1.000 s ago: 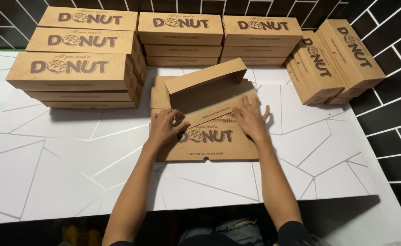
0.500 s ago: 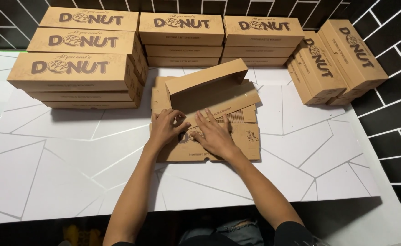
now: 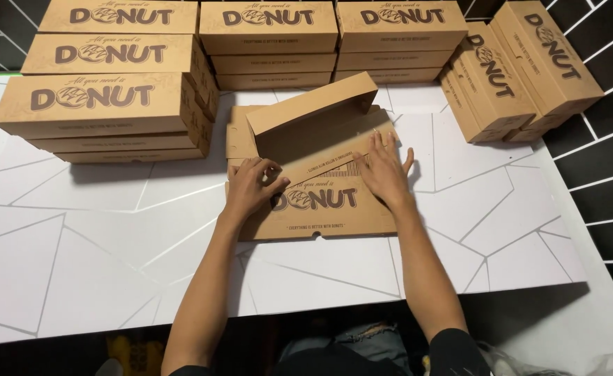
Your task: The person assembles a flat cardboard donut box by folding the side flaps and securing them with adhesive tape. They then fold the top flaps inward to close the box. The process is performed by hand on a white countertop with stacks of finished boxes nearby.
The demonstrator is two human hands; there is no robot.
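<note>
A flat brown cardboard box blank (image 3: 320,209) lies in the middle of the white table (image 3: 112,264), partly folded, with one long wall (image 3: 311,104) standing up at the back. My left hand (image 3: 251,186) pinches the blank's left part with curled fingers. My right hand (image 3: 384,170) lies flat, fingers spread, pressing on the right part of the blank beside the raised fold.
Stacks of finished brown boxes ring the work spot: a tall stack at the left (image 3: 105,104), two stacks at the back (image 3: 268,42) (image 3: 400,38), and leaning boxes at the right (image 3: 522,66). A black tiled wall (image 3: 609,132) stands to the right.
My right hand moved from the blank's middle, close to the left hand, out to its right side and flattened. The left hand stayed on the left part.
</note>
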